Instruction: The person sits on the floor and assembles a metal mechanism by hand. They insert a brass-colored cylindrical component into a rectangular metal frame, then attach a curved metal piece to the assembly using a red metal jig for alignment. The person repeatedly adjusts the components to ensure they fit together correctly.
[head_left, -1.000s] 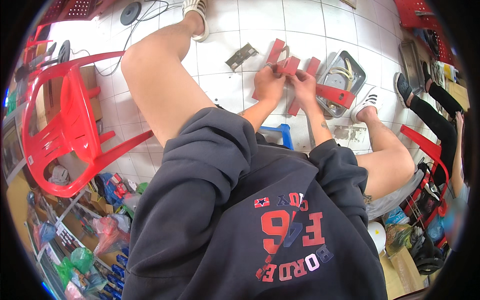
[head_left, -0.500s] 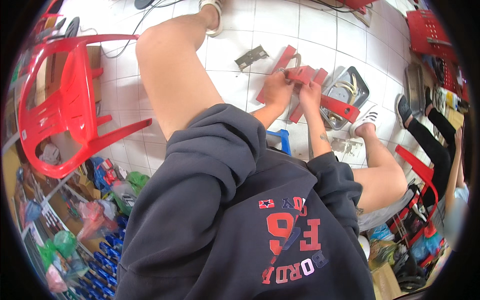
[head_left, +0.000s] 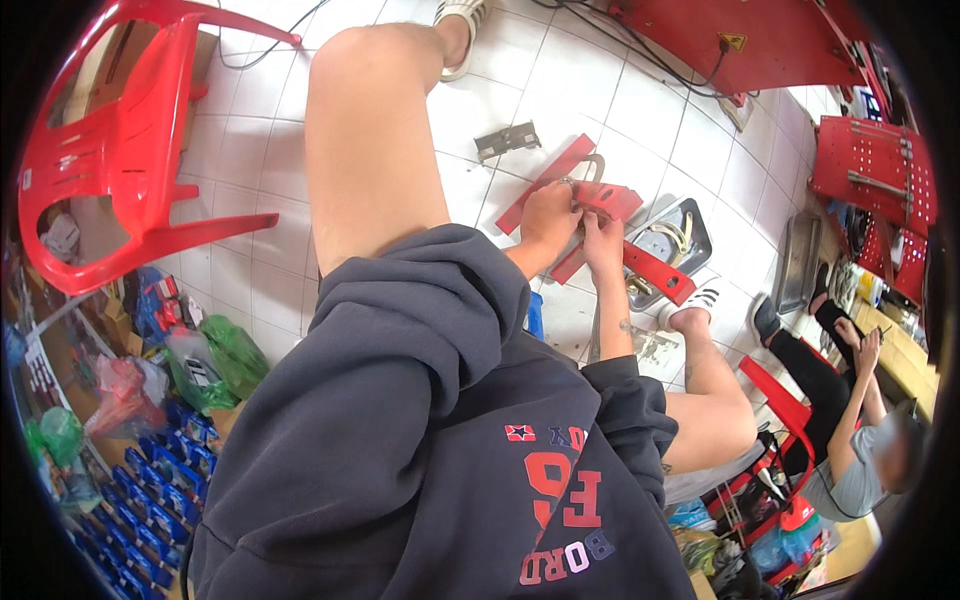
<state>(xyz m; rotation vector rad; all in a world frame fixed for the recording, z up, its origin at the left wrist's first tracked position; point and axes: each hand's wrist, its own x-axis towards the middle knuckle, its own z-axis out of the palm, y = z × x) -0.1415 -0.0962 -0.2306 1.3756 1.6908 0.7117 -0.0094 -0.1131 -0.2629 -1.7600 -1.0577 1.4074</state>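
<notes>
Both my hands are at a red metal bracket with holes (head_left: 612, 200), above a red metal frame (head_left: 548, 182) of long bars on the floor. My left hand (head_left: 548, 220) is closed on the bracket's left end. My right hand (head_left: 603, 245) has its fingers bunched against the bracket's near side, and whatever small piece may be between them is hidden. A flat red bar with a hole at its end (head_left: 660, 272) sticks out to the right of my right hand. Behind the bracket rises a curved metal handle (head_left: 597, 165).
A metal tray (head_left: 690, 232) with a pale looped piece lies at the right. A dark metal plate (head_left: 507, 141) rests on the tiles beyond my left hand. A red plastic chair (head_left: 130, 150) stands left. A co-worker (head_left: 850, 450) sits at far right.
My view has swung, so more of the co-worker and a red machine show. The red bracket is tilted differently between my hands, which stay close together on it.
</notes>
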